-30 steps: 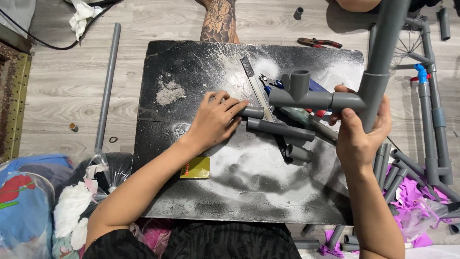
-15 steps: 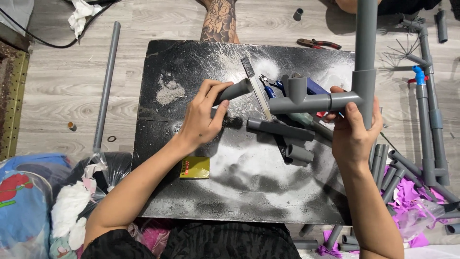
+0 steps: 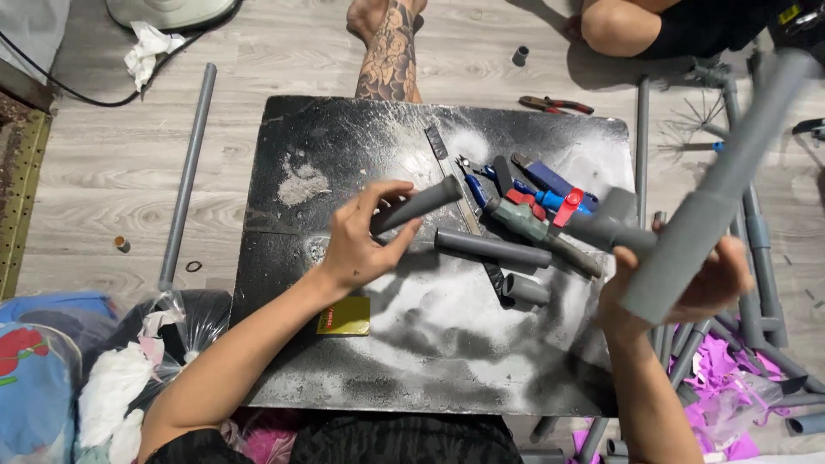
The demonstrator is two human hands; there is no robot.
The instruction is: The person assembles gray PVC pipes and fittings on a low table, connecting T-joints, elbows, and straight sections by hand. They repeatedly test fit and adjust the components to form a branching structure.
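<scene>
Head view: left hand (image 3: 361, 245) grips short grey pipe (image 3: 417, 204); right hand (image 3: 687, 288) clasps jointed grey pipe assembly (image 3: 687, 236).

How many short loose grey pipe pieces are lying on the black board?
2: a longer pipe piece lying mid-board, and a stubby pipe piece just below it to the right. More may hide under the tool pile. The left hand holds another.

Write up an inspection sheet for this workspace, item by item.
Surface: black board, smeared white, lying on a wood floor.
Job's things: short grey pipe; jointed pipe assembly.
Clutter: loose pipe pieces, cutters and pliers, yellow card.
Grippers: left hand holds the short pipe; right hand grips the assembly.
Cables: black cord, top left.
Surroundings: long pipe, rags, purple scraps, another person's leg.
</scene>
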